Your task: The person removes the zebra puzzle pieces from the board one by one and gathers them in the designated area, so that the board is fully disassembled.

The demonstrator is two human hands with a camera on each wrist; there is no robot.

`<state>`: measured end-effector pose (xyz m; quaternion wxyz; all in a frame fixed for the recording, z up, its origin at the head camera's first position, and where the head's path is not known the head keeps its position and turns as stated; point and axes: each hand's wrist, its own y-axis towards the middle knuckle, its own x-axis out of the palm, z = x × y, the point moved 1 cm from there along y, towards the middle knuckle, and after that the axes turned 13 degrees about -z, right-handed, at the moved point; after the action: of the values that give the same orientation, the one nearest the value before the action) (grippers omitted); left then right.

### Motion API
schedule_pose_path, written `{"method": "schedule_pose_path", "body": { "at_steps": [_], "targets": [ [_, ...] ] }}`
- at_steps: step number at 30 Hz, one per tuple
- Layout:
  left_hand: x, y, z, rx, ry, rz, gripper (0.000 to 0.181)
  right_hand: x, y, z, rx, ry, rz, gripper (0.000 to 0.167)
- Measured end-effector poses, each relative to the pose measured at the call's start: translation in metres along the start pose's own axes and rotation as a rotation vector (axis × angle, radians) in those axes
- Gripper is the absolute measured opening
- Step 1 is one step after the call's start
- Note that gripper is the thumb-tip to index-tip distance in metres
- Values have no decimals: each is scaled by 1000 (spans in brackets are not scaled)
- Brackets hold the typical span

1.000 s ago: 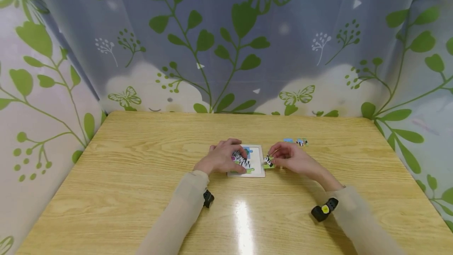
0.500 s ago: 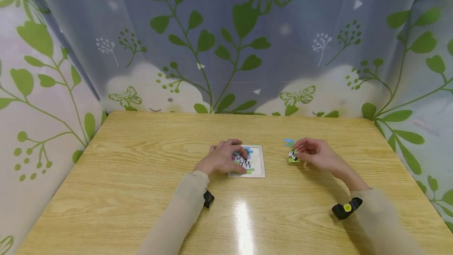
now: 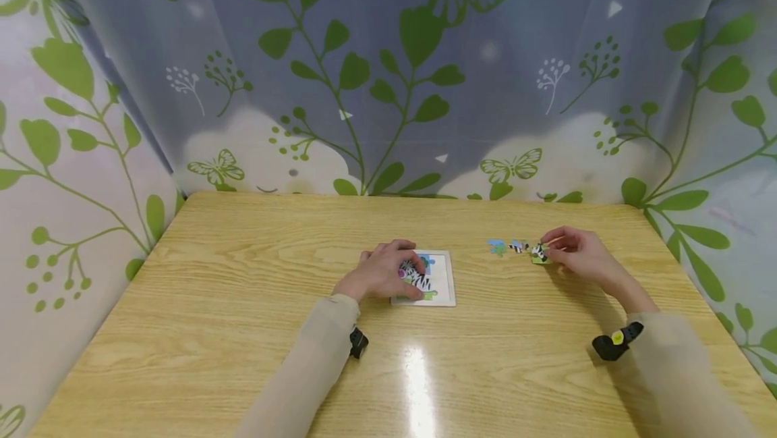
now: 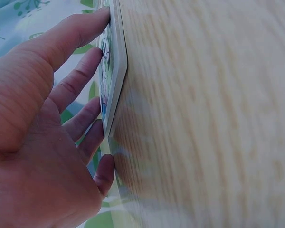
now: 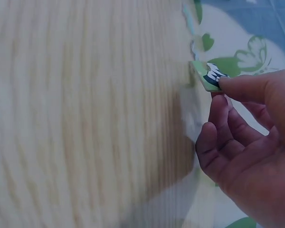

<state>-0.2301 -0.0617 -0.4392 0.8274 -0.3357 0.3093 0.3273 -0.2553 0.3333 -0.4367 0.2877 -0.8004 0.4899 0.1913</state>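
Note:
A square jigsaw puzzle board with a pale frame lies flat on the table, a zebra picture in its left part and white backing showing on the right. My left hand rests its fingertips on the board's face, thumb near the lower edge, as the left wrist view also shows. To the right, my right hand pinches a green jigsaw piece with black-and-white stripes between thumb and fingers. In the right wrist view the piece is tilted, just above the tabletop.
Two loose jigsaw pieces lie beyond the board: a blue and green piece and a blue, black and white piece close to my right hand. The wooden table ends at a leaf-patterned curtain at the back.
My right hand has carried the striped piece from the board's right edge to the right and away from me, beyond the two loose pieces. The left hand stays on the board.

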Motion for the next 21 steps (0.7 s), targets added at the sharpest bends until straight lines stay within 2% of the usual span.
{"method": "schedule_pose_path", "body": {
  "at_steps": [11, 21],
  "targets": [
    [1, 0, 0, 3, -2, -2, 29, -7, 12, 14, 25, -43, 62, 31],
    [0, 0, -1, 13, 7, -2, 29, -8, 13, 14, 71, -78, 104, 38]
  ]
}}
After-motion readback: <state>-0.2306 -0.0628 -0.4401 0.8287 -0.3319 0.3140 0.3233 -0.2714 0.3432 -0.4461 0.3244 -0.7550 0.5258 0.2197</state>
